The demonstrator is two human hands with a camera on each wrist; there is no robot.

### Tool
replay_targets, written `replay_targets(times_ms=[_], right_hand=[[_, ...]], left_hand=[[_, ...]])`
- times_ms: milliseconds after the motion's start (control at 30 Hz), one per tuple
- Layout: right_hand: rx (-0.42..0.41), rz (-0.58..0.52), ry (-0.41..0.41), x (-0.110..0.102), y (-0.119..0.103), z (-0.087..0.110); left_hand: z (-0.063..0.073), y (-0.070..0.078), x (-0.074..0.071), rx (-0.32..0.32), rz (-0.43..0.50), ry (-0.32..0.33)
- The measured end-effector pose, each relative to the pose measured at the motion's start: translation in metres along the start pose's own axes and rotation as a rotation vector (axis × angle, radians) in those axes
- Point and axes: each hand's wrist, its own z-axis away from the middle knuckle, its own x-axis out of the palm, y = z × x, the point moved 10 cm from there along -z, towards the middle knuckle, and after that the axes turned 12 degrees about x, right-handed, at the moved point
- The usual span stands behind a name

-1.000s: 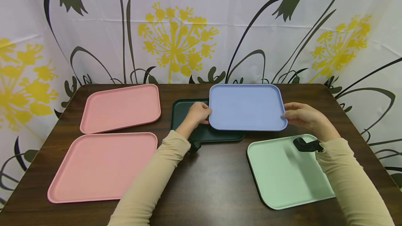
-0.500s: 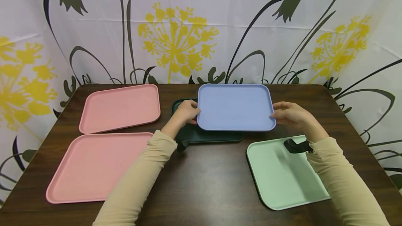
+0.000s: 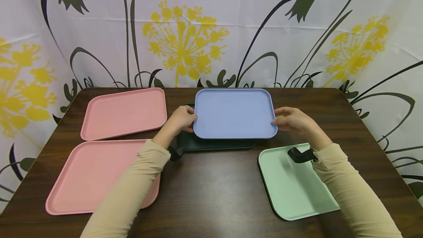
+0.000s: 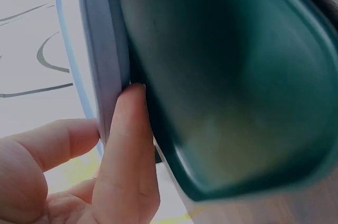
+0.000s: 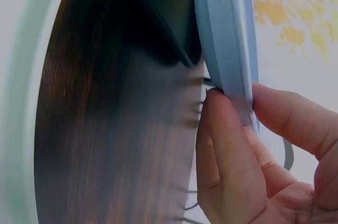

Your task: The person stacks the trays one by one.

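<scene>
A blue tray [image 3: 234, 113] is held level above a dark green tray [image 3: 214, 144], whose front strip and left corner show beneath it. My left hand [image 3: 181, 118] pinches the blue tray's left edge, thumb on top and fingers underneath. At the opposite short edge my right hand [image 3: 292, 120] grips the same tray between thumb and fingers. In the left wrist view a gap separates the blue tray's edge [image 4: 103, 60] from the green tray [image 4: 253, 102]. The right wrist view also shows the blue tray's rim [image 5: 227, 34] apart from the dark wood.
Two pink trays lie at the left, one at the back [image 3: 125, 113] and a larger one [image 3: 96, 179] in front, partly under the left forearm. A light green tray [image 3: 290, 186] lies front right below the right forearm. A patterned curtain [image 3: 211, 28] hangs behind the table [image 3: 211, 194].
Both hands have carried the blue tray leftward, so it now covers more of the dark green tray. The pink and light green trays have stayed in place.
</scene>
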Motion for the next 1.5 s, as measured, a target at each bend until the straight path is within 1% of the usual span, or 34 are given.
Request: replay_targets(times_ms=[100,400,633,833,967,1067,1200,1500], right_hand=[[-0.008,-0.001,-0.011,0.007,-0.001,-0.002],[-0.003,0.021,0.005,0.02,-0.003,-0.01],[0.015,0.065,0.018,0.028,-0.001,-0.015],[0.031,0.075,0.026,0.034,0.002,-0.021],[0.031,0.078,0.027,0.038,0.004,-0.025],[0.039,0.08,0.027,0.041,0.006,-0.028],[0.048,0.075,0.032,0.043,0.008,-0.031],[0.059,0.065,0.038,0.045,0.01,-0.034]], left_hand=[[0.003,-0.006,-0.004,-0.014,-0.01,-0.004],[0.011,-0.016,-0.014,-0.027,-0.019,-0.008],[0.013,-0.023,-0.018,-0.041,-0.011,-0.021],[0.015,-0.026,-0.021,-0.035,-0.022,-0.03],[0.015,-0.03,-0.023,-0.029,-0.017,-0.029],[0.014,-0.035,-0.024,-0.04,-0.02,-0.023],[0.013,-0.038,-0.024,-0.052,-0.027,-0.02],[0.014,-0.038,-0.026,-0.064,-0.033,-0.002]])
